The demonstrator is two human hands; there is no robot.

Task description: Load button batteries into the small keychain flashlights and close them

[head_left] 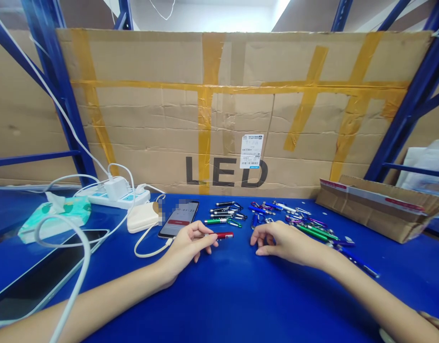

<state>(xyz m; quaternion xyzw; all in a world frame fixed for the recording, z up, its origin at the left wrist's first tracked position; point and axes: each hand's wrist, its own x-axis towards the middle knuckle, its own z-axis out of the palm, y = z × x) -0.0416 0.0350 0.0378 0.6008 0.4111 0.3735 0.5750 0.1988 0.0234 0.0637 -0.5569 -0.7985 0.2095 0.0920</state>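
Observation:
My left hand pinches a small red metal tube with a pale label, shaped like a short pocket torch; its left end is hidden by the fingers. My right hand hovers low over the blue table, fingers loosely curled, thumb apart, nothing visible between them. Just beyond it are blue clips, partly hidden by the fingers. Behind the red tube lie several similar black and silver tubes in a row, with a green tube nearest, clips at their right ends.
Right of my right hand spreads a pile of coloured tubes and clips. An open cardboard tray stands farther right. To the left are a phone showing a timer, a white power bank, a larger phone, tissues and looping cables.

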